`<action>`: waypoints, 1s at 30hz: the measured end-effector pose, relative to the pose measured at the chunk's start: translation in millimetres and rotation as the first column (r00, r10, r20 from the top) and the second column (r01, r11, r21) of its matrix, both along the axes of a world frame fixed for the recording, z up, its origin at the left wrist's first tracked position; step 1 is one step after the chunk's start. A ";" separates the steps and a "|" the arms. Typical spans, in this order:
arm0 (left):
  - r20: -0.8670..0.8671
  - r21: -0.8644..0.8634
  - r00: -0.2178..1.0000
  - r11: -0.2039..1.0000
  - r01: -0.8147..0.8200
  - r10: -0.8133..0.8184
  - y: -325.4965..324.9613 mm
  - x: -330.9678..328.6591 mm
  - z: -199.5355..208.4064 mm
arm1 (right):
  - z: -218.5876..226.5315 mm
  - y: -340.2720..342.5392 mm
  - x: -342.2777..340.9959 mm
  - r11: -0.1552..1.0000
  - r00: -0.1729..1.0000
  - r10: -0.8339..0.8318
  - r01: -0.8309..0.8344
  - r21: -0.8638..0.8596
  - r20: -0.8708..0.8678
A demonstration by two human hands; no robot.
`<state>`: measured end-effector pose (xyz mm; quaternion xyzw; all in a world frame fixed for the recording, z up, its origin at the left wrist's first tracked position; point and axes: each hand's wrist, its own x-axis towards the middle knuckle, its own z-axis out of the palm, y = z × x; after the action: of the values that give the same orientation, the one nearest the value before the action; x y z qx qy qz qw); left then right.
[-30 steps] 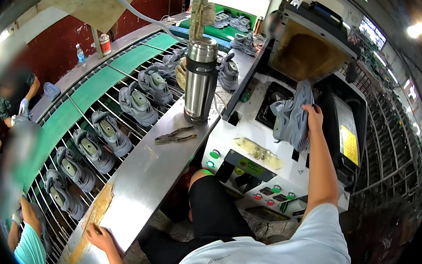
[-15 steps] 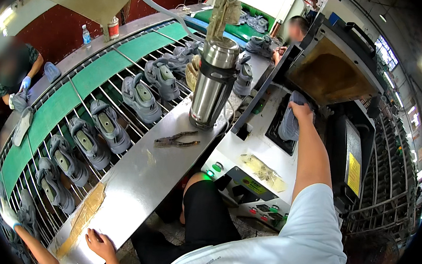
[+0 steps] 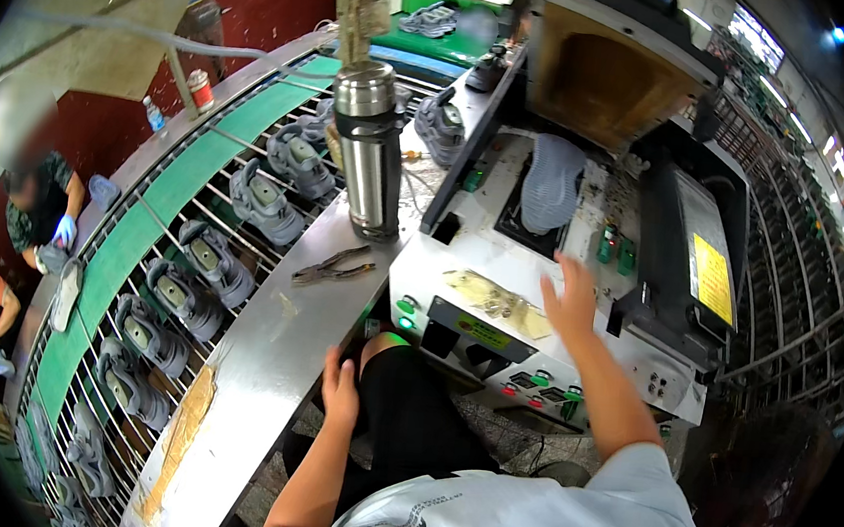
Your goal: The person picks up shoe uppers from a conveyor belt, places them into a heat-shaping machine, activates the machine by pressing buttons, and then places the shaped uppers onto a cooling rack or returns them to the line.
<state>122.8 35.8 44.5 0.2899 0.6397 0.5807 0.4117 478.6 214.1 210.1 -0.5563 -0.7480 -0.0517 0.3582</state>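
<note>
A grey shoe (image 3: 553, 183) lies sole up on the black plate (image 3: 519, 226) of a white press machine (image 3: 420, 281). Just in front of that plate, my right hand (image 3: 572, 297) hovers with its fingers apart and nothing in them; it does not touch the shoe. My left hand (image 3: 339, 389) is beside the bench's right edge, above my knee, empty and with its fingers loosely stretched. On the metal bench (image 3: 279, 351) lie pliers (image 3: 333, 266), and a steel thermos (image 3: 367, 158) stands upright behind them.
Left of the bench, several grey shoes (image 3: 211, 260) stand on a roller conveyor beside a green belt (image 3: 164, 171). The machine's raised lid (image 3: 599, 73) is over its far side. A black unit (image 3: 695, 242) flanks the plate. Two co-workers (image 3: 46, 196) handle shoes at far left.
My right hand has let go of the shoe and drawn back toward me. My left hand has moved right from the bench top to its right edge. The whole view has shifted.
</note>
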 end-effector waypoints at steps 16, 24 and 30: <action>-0.204 0.066 0.979 0.998 -0.007 0.020 48.1 -26.9 -15.7 | -32.9 -114.8 115.2 0.987 0.987 -0.158 0.158 -0.010 -0.006; -0.647 0.014 0.666 0.878 -0.478 0.372 -88.1 -152.5 -32.8 | -35.0 -118.9 109.1 0.978 0.981 -0.185 0.177 0.108 0.063; -0.731 0.039 0.617 0.920 -0.389 0.291 -90.0 -131.1 -25.9 | -34.6 -115.0 103.8 0.959 0.960 -0.247 0.223 -0.177 -0.129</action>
<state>-8.3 -54.2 18.6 0.3424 0.8271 0.4450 0.0247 582.4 99.1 175.5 -0.6707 -0.6491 0.0085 0.3587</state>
